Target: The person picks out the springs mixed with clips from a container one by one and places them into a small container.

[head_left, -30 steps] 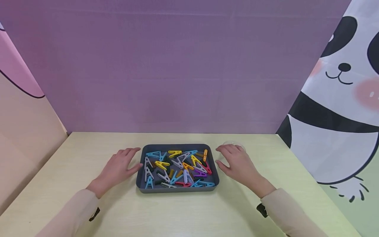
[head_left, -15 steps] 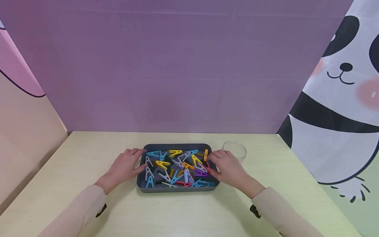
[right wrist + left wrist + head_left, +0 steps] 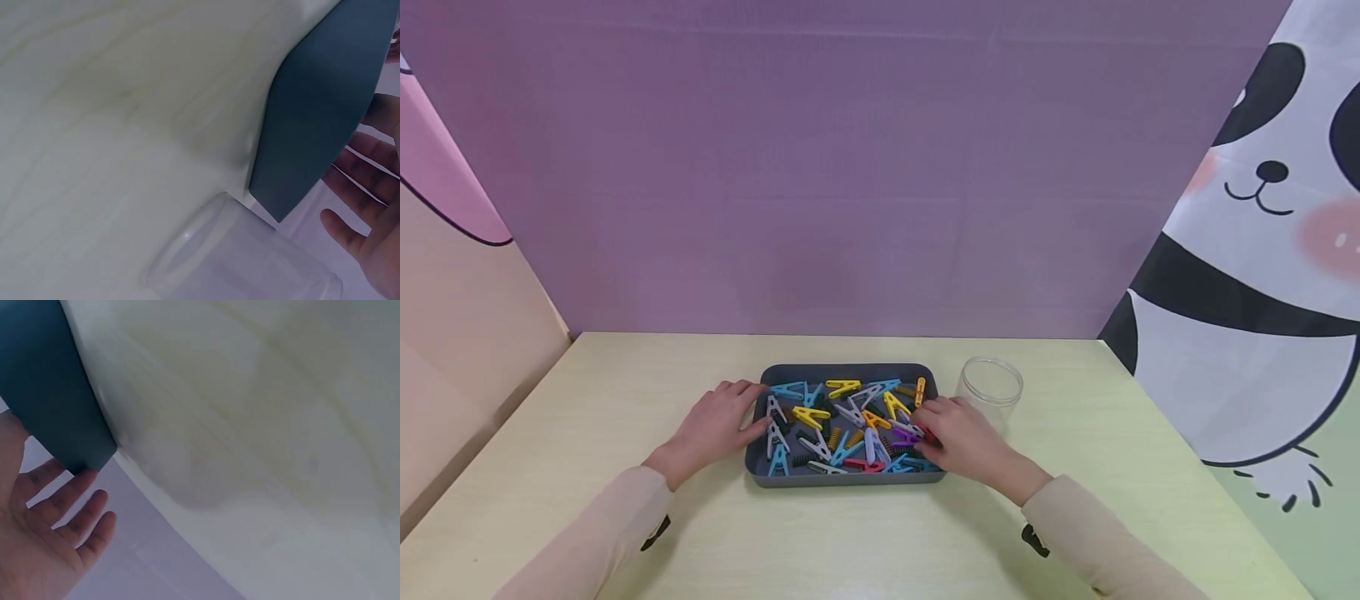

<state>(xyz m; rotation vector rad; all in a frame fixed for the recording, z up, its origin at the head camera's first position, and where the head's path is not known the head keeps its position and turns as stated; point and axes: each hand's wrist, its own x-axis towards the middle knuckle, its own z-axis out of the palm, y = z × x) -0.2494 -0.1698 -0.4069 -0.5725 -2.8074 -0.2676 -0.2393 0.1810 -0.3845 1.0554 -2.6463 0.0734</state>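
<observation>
Grey tray w/ mixed-colour clothespins sits mid surface. Left hand rests at tray's left edge, fingers relaxed, spread. Right hand reaches over right rim into pins, fingertips among red/purple ones; grip on any pin can't tell. Clear cup just beside tray, right.

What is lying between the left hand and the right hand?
In the head view, the grey tray of coloured clothespins lies between the left hand and the right hand.
</observation>
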